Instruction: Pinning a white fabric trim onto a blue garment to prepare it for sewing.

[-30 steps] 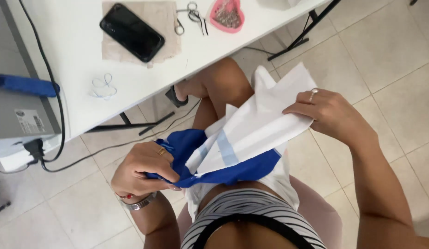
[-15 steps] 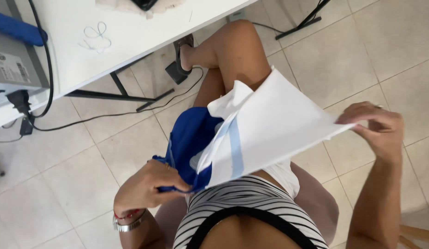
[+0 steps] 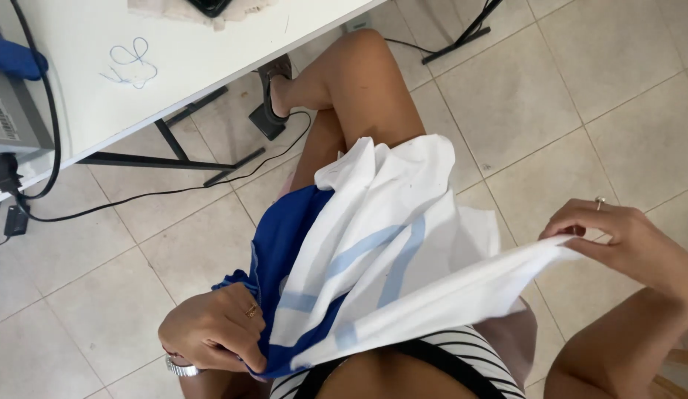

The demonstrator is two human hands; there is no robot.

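Note:
A white cloth with pale blue stripes (image 3: 403, 244) lies spread across my lap, joined to a dark blue cloth (image 3: 288, 236) underneath. My left hand (image 3: 215, 329), with a ring and a wristwatch, grips the blue cloth's lower edge by my left thigh. My right hand (image 3: 625, 240), also ringed, pinches the white cloth's far corner and holds it out to the right, pulling the fabric taut. I am seated with my legs crossed.
A white table (image 3: 174, 66) stands at the upper left with a loop of blue thread (image 3: 130, 59) and a grey machine (image 3: 11, 118) with black cables. Black table legs (image 3: 174, 151) and a foot pedal (image 3: 266, 122) are on the tiled floor.
My right hand has drawn the white cloth's corner farther right and lower, stretching it out. The view has shifted down, away from the tabletop. My left hand keeps its grip.

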